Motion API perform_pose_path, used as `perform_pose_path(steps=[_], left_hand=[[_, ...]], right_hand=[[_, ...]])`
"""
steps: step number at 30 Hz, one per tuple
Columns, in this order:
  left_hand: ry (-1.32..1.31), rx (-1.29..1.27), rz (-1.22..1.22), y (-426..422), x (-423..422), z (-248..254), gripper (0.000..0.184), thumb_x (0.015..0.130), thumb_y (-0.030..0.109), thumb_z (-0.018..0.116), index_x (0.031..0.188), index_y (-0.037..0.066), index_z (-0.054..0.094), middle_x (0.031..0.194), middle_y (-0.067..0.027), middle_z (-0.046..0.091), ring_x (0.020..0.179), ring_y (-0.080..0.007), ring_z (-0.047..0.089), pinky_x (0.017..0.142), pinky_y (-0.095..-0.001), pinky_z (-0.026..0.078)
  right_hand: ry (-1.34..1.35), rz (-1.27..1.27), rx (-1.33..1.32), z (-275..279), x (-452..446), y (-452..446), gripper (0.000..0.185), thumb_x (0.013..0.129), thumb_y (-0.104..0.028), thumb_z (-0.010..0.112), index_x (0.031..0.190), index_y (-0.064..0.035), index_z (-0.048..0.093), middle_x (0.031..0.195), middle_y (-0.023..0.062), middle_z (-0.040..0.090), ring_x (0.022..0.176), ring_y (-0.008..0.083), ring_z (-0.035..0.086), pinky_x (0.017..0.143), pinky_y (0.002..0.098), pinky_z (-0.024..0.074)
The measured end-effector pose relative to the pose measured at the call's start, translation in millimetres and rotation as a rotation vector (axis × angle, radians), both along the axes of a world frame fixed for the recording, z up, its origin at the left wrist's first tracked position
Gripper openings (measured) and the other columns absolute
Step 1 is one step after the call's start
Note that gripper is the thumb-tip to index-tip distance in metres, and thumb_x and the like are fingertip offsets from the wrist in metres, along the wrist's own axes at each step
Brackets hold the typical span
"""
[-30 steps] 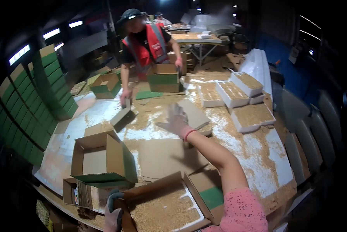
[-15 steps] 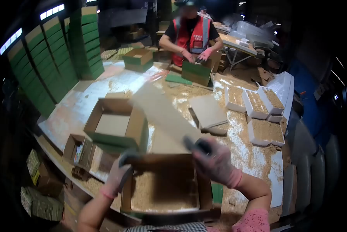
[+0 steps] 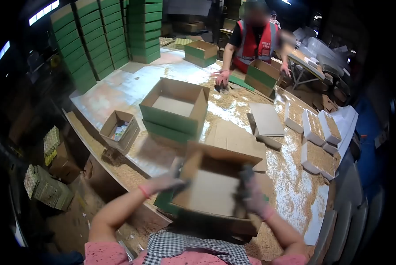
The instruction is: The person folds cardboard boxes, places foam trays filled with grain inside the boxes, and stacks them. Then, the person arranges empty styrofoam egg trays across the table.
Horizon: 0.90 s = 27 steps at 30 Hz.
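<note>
A brown-and-green cardboard box [image 3: 220, 216] stands tilted in front of me, with a flat cardboard sheet [image 3: 210, 187] lying inside it. My left hand [image 3: 173, 180], in a pale glove with dark fingertips, grips the box's left wall, somewhat blurred. At the right wall, my right hand [image 3: 252, 192] is closed over the rim, its dark fingers also smeared. Whatever lies under the sheet is hidden. Just beyond stands a second open box [image 3: 173, 126], seemingly stacked on another, with a similar sheet inside.
Tall stacks of green boxes [image 3: 145, 33] stand at the back left. A small carton [image 3: 118, 132] holds printed packets. White trays of sawdust-like material [image 3: 317, 161] and cardboard sheets [image 3: 267, 120] lie on the right. Across the table, a person in a red vest [image 3: 259, 44] handles a box.
The sheet I held up in my right hand now lies inside the box. Both hands have moved to the box's side walls. The view has shifted, and the co-worker's hands have spread apart.
</note>
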<state>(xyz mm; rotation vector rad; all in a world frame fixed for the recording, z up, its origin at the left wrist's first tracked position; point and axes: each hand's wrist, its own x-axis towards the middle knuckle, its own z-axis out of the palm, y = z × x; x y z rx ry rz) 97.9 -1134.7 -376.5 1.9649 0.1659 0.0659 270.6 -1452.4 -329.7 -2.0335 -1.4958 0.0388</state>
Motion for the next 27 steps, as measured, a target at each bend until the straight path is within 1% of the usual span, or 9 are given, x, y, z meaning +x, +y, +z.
perform_pose_path(steps=[2, 6, 10, 14, 16, 18, 20, 24, 27], left_hand=[[0.111, 0.635, 0.018, -40.1, 11.7, 24.5, 0.097, 0.080, 0.044, 0.069, 0.146, -0.003, 0.016, 0.141, -0.0317, 0.033, 0.134, -0.0421, 0.031, 0.111, -0.0414, 0.028], [-0.084, 0.333, 0.179, -28.0, 9.9, 17.5, 0.116, 0.069, 0.055, 0.075, 0.144, -0.009, 0.015, 0.143, -0.0320, 0.030, 0.134, -0.0437, 0.031, 0.110, -0.0421, 0.030], [0.053, 0.247, 0.075, -19.9, 13.0, 33.7, 0.114, 0.070, 0.051, 0.077, 0.145, -0.006, 0.013, 0.145, -0.0301, 0.028, 0.128, -0.0418, 0.041, 0.106, -0.0421, 0.036], [-0.296, 0.044, -0.136, -14.3, 43.0, 45.5, 0.086, 0.085, 0.039, 0.066, 0.147, 0.001, 0.020, 0.148, -0.0236, 0.030, 0.124, -0.0380, 0.048, 0.104, -0.0412, 0.039], [-0.664, 0.093, 0.110, 21.4, 59.8, 64.1, 0.075, 0.089, 0.034, 0.061, 0.146, 0.001, 0.024, 0.143, -0.0213, 0.037, 0.123, -0.0314, 0.048, 0.104, -0.0371, 0.038], [-0.343, -0.608, 0.416, 101.2, 54.1, 35.0, 0.071, 0.090, 0.020, 0.059, 0.147, 0.004, 0.020, 0.134, -0.0163, 0.047, 0.113, -0.0245, 0.053, 0.101, -0.0334, 0.041], [-0.470, -0.251, 0.604, 197.3, 80.2, 5.0, 0.068, 0.087, 0.011, 0.061, 0.146, 0.005, 0.026, 0.126, -0.0114, 0.051, 0.108, -0.0205, 0.053, 0.094, -0.0310, 0.044], [-0.646, -0.603, 0.299, 255.2, 109.8, -67.1, 0.070, 0.082, 0.004, 0.066, 0.144, 0.006, 0.032, 0.116, -0.0064, 0.055, 0.102, -0.0150, 0.054, 0.084, -0.0252, 0.046], [-0.568, -0.646, 0.370, 235.1, 105.8, -65.1, 0.090, 0.075, -0.009, 0.060, 0.150, 0.010, 0.015, 0.128, -0.0076, 0.052, 0.110, -0.0166, 0.051, 0.099, -0.0285, 0.042]], right_hand=[[-0.041, -0.120, 0.005, -37.8, -6.9, 1.1, 0.060, 0.085, -0.018, 0.054, 0.138, 0.0032, 0.035, 0.147, 0.0271, 0.027, 0.137, 0.0414, 0.026, 0.114, 0.0450, 0.0214], [-0.032, -0.535, 0.088, -7.1, -20.0, 9.0, 0.075, 0.089, -0.032, 0.058, 0.142, 0.0084, 0.024, 0.143, 0.0320, 0.029, 0.134, 0.0375, 0.029, 0.112, 0.0439, 0.0231], [1.324, -0.573, 0.489, 23.1, -57.9, 30.0, 0.077, 0.090, -0.030, 0.062, 0.148, -0.0028, 0.019, 0.138, 0.0187, 0.039, 0.125, 0.0256, 0.040, 0.107, 0.0394, 0.0334], [1.556, -0.525, 0.717, 37.5, 1.6, 12.1, 0.027, 0.089, -0.029, 0.062, 0.106, -0.0079, 0.062, 0.104, 0.0052, 0.063, 0.097, 0.0200, 0.060, 0.091, 0.0357, 0.0490], [1.375, -0.353, 0.749, 45.5, 49.2, -5.7, 0.041, 0.093, -0.038, 0.053, 0.120, -0.0073, 0.058, 0.117, 0.0064, 0.062, 0.108, 0.0212, 0.059, 0.095, 0.0379, 0.0477], [1.322, -0.354, 0.878, 57.1, 89.6, 4.7, 0.046, 0.094, -0.041, 0.050, 0.126, -0.0076, 0.054, 0.120, 0.0079, 0.061, 0.111, 0.0224, 0.058, 0.097, 0.0377, 0.0472], [1.326, -0.237, 0.838, 62.8, 133.1, 34.6, 0.047, 0.095, -0.040, 0.050, 0.127, -0.0061, 0.054, 0.123, 0.0073, 0.059, 0.112, 0.0214, 0.057, 0.097, 0.0365, 0.0465], [1.196, -0.188, 0.806, -9.7, 216.1, 131.3, 0.041, 0.094, -0.033, 0.056, 0.123, -0.0043, 0.057, 0.118, 0.0050, 0.061, 0.106, 0.0179, 0.058, 0.099, 0.0333, 0.0443], [1.343, -0.409, 0.546, -6.5, 174.8, 238.6, 0.043, 0.092, -0.026, 0.063, 0.128, -0.0054, 0.053, 0.119, 0.0042, 0.057, 0.111, 0.0163, 0.052, 0.099, 0.0292, 0.0422]])
